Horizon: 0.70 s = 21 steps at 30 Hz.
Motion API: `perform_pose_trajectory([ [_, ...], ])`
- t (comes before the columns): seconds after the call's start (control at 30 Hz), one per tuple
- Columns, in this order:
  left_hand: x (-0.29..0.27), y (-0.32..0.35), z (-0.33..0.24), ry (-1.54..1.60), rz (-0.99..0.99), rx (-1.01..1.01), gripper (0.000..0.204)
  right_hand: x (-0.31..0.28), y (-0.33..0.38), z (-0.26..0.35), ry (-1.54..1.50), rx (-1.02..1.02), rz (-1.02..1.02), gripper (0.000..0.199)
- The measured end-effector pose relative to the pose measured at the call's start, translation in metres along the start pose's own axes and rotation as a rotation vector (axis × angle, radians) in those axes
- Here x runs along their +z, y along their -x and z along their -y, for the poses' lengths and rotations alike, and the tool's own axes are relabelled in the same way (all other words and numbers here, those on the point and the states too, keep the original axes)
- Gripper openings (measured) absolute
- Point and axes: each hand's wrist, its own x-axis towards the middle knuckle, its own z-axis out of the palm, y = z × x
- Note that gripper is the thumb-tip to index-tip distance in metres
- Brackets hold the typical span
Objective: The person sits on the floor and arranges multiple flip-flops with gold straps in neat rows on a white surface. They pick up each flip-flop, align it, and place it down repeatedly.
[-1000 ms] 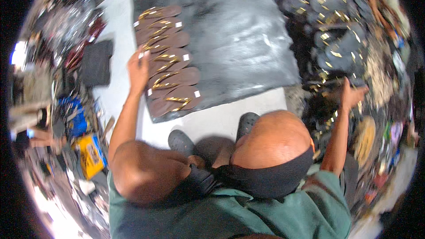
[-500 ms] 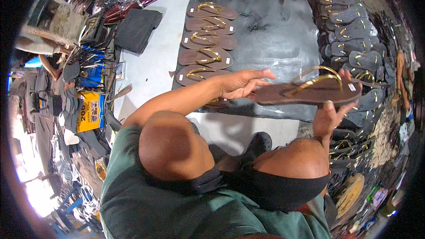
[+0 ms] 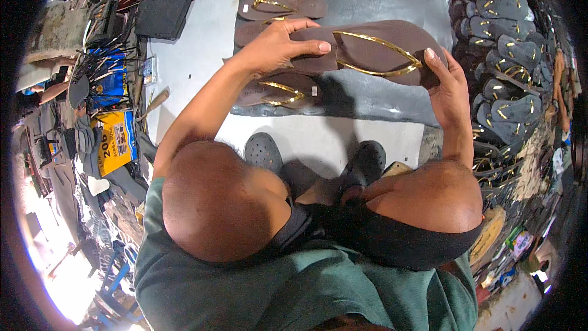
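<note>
A brown flip-flop [image 3: 386, 34] with a gold V-shaped strap is held level in front of me, its upper side tilted toward me. My left hand [image 3: 278, 46] is closed on the heel end, the thumb lying on the footbed. At the toe end my right hand [image 3: 450, 83] grips the sole, with its thumb on top near the strap's tip. Beneath the held one, a similar flip-flop [image 3: 285, 91] lies on a dark sheet [image 3: 392, 107]. A column of matching brown flip-flops [image 3: 282, 6] stretches away beyond my left hand, partly covered by it.
Many dark flip-flops [image 3: 502, 30] with gold straps are piled along the right. To the left lie a flat black slab [image 3: 170, 5], a yellow package [image 3: 114, 141] and cluttered scraps. My knees and dark clogs [image 3: 263, 150] are below the sheet's near edge.
The flip-flop has moved up and left relative to my body, and its footbed now faces me more. My left thumb has come down onto the heel; the camera view has shifted too.
</note>
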Motion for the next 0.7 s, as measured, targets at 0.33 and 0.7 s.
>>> perform_pose_trajectory([
  [0.33,-0.001,-0.021,0.027,-0.309,0.005,0.09,0.061,-0.03,-0.015,-0.036,0.181,0.069,-0.079,0.058],
  [0.7,-0.078,-0.079,0.017,0.299,-0.33,-0.024,0.06,0.018,-0.117,-0.022,0.133,-0.047,-0.01,0.064],
])
